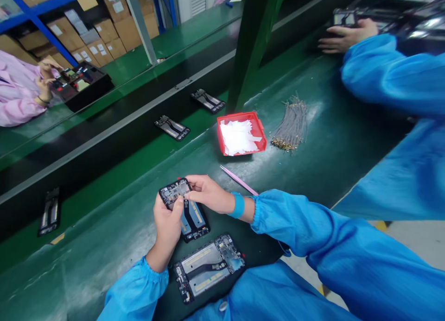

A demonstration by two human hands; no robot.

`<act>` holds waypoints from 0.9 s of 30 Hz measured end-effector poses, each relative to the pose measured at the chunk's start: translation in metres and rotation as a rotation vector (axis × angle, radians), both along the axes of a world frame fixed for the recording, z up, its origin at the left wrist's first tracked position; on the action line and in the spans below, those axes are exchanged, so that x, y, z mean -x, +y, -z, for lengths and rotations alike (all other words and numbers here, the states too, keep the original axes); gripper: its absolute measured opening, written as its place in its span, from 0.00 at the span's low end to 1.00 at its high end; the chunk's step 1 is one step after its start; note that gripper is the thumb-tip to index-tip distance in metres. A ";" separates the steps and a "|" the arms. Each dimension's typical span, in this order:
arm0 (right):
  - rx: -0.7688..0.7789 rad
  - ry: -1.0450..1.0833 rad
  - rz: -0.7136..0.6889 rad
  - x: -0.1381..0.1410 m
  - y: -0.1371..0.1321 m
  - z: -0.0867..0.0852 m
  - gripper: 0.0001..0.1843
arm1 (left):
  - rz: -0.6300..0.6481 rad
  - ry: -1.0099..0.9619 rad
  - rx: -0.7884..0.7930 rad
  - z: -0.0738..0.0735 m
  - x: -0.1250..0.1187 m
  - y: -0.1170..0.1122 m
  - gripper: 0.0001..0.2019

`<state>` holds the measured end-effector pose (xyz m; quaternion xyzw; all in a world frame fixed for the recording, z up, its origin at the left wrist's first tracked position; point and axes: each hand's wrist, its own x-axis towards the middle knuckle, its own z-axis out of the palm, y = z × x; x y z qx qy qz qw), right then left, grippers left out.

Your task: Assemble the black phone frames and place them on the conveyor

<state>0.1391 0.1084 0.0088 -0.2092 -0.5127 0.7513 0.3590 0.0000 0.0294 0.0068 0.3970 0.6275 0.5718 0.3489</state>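
An opened phone chassis (193, 219), its circuit board showing at the top end, is held between both hands just above the bench. My left hand (168, 219) grips its left edge, thumb lying on the board. My right hand (208, 193) holds the upper right side, with the thumb pressed on the board close to the left thumb. A second phone chassis (208, 267) lies flat below, near my lap. Pink tweezers (239, 180) rest on the bench beyond my right wrist, which wears a blue band (238, 205).
A red bin (261, 140) of white paper strips (239, 136) stands ahead, beside a bundle of grey cables (290, 124). Several phone chassis (173, 128) lie along the line. A green post (248, 47) rises behind the bin. A co-worker's hand (349, 38) holds a phone part at right; another person sits across.
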 end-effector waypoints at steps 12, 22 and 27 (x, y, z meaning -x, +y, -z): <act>-0.138 -0.191 -0.117 0.002 -0.002 0.024 0.29 | 0.014 -0.121 0.012 -0.006 0.019 0.019 0.17; 0.017 -0.299 -0.027 -0.003 0.017 0.023 0.40 | 0.045 0.034 0.174 0.016 0.073 0.037 0.22; -0.171 -0.375 -0.112 0.000 0.013 0.022 0.37 | -0.254 0.253 0.119 -0.002 0.146 0.064 0.25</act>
